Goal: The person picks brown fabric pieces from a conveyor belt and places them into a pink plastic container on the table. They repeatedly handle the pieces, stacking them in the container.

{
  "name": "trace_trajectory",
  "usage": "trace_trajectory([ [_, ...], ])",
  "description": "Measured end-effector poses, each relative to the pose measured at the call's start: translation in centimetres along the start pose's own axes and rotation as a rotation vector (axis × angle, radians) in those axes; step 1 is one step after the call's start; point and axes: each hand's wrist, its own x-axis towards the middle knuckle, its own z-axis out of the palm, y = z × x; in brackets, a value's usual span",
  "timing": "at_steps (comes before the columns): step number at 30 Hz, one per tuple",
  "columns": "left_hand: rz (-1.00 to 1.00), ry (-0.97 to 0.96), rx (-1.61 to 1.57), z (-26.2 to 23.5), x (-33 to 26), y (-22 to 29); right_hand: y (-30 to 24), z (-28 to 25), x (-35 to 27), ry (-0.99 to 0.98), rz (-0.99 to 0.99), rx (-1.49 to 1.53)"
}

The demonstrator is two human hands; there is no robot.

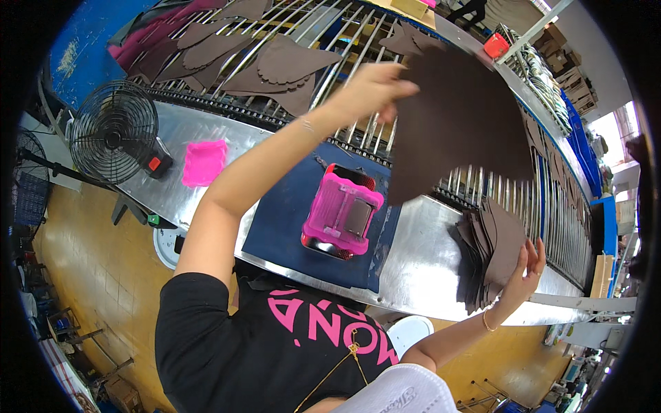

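Observation:
My left hand [375, 91] reaches up over the rod conveyor, its fingers pinching the left edge of a large dark brown cut panel [458, 117]. The panel hangs in the air, flat and tilted, and looks like leather or fabric. On the right, my right hand [525, 272] rests against the edge of a fanned stack of similar brown panels [490, 251], its fingers stretched out and apart. A pink scalloped tray [332, 213] with a small dark square piece in it lies over a red and black object on a dark blue mat [279, 237].
Brown cut panels [292, 63] lie along the rod conveyor [365, 41] behind the metal table [420, 255]. At left on the table are a second pink tray [204, 164] and a black wire fan [113, 131]. A red container [496, 46] stands beyond the conveyor.

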Motion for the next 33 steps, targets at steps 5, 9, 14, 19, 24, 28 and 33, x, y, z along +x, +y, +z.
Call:
trace_trajectory([
  [5,-0.018,0.477,-0.099,-14.4,1.9,-9.1,14.1,-3.6,-1.4,0.044,0.238,-0.243],
  [9,-0.100,0.779,-0.084,-23.1,2.7,-16.2,23.2,-4.3,-3.3,-0.012,0.429,-0.583],
  [14,-0.305,0.829,-0.074,-26.9,2.5,-20.5,23.8,-3.3,-3.5,-0.036,0.507,-0.724],
  [19,-0.317,0.927,-0.053,-26.8,3.1,-20.7,24.5,-2.9,-3.1,0.046,0.554,-1.009],
  [24,-0.217,0.999,0.594,-25.0,2.8,-18.3,27.2,-4.7,-2.8,0.037,0.623,-0.865],
  [28,-0.004,0.759,0.541,-23.7,0.7,-16.4,26.7,-3.1,-1.9,0.138,0.404,-0.903],
  [33,-0.083,0.455,0.519,-16.2,-1.0,-10.5,14.8,-1.3,-0.7,0.145,0.633,-0.871],
])
